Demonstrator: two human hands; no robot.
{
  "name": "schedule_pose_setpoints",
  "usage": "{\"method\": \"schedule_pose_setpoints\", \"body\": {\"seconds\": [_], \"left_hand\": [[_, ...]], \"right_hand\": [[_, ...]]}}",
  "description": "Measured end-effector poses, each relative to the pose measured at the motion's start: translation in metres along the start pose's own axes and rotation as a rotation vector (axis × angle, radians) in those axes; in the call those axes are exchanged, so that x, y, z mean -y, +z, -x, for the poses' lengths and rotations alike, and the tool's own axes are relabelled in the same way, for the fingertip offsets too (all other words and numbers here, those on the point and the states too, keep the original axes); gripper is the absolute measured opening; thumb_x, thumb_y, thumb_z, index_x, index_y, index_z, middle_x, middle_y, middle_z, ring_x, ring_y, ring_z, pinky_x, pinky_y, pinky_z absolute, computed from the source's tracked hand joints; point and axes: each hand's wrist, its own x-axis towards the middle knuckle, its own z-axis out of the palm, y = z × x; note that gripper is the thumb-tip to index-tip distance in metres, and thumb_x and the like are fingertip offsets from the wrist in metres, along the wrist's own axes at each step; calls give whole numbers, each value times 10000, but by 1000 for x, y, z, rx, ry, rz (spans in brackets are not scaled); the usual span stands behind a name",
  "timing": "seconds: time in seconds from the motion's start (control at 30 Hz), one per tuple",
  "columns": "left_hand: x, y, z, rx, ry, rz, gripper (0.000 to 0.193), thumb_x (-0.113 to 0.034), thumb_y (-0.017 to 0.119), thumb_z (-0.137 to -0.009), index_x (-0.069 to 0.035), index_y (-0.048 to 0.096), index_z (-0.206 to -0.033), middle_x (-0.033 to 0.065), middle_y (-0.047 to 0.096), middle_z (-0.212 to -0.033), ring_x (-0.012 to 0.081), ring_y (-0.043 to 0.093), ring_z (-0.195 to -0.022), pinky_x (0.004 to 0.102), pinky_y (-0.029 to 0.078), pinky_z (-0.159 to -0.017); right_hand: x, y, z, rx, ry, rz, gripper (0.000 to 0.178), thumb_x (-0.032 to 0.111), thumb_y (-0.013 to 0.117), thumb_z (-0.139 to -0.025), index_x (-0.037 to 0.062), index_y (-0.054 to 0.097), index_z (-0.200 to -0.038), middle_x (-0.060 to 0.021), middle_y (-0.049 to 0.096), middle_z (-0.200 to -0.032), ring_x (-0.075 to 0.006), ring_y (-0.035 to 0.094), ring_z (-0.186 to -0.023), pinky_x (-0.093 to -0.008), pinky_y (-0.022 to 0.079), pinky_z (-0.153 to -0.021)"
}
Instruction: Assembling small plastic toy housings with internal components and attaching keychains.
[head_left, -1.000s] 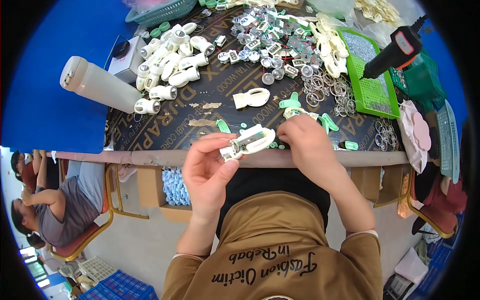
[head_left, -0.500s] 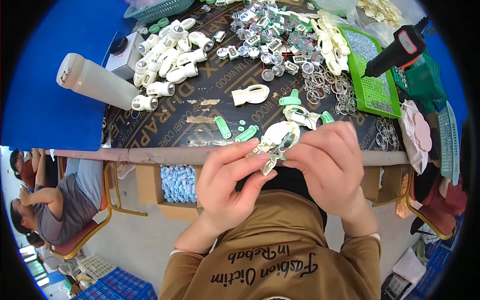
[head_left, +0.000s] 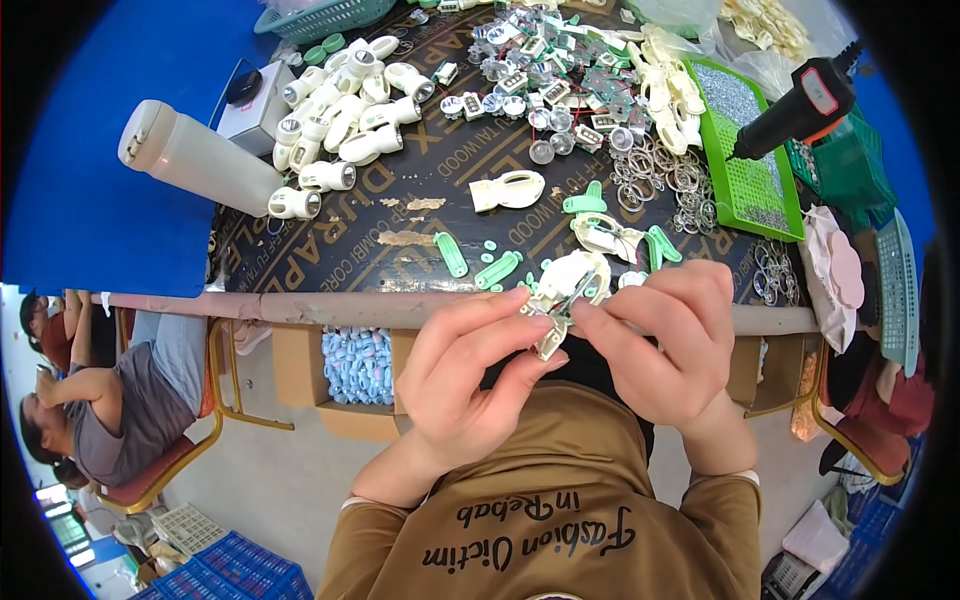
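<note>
Over the table's front edge, a cream flashlight housing (head_left: 575, 272) is tilted between my hands, its open side showing inner parts. My left hand (head_left: 465, 365) pinches its narrower end between thumb and fingers. My right hand (head_left: 665, 335) has closed fingers at its right side, the thumb tip pressing by the inner parts; whether a small piece is in that pinch is hidden. Just beyond lie another cream shell half (head_left: 605, 235), a green strip-shaped part (head_left: 497, 270), another green strip (head_left: 450, 255) and small green buttons (head_left: 489, 245). A separate cream shell (head_left: 507, 190) lies farther back.
Assembled flashlights (head_left: 345, 130) pile up at left beside a white bottle (head_left: 195, 155). Lamp parts with wires (head_left: 550, 85) heap at the back, metal rings (head_left: 650, 175) nearby. A black electric screwdriver (head_left: 800, 105) hangs over a green screw tray (head_left: 715, 150) at right.
The housing and both hands have shifted slightly right. My right thumb has moved inward onto the housing's open side, and a green part to the right is more exposed.
</note>
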Motion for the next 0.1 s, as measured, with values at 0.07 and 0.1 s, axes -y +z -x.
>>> {"method": "schedule_pose_setpoints", "body": {"seconds": [0.07,0.1], "left_hand": [[0,1,4,-11,-83,46,310,-3,758,-612,-14,641,-899,136,596,-957,245,609,-829,298,512,-695],[1,1,7,-23,-168,94,303,-6,755,-618,-15,641,-898,137,597,-961,251,609,-836,296,511,-695]], "right_hand": [[0,4,6,-61,-64,57,321,154,594,-487,54,664,-783,-2,560,-764,-152,489,-667,-288,349,-583],[-1,3,6,-61,-64,61,321,154,594,-487,54,664,-783,-2,560,-764,-152,489,-667,-288,349,-583]]}}
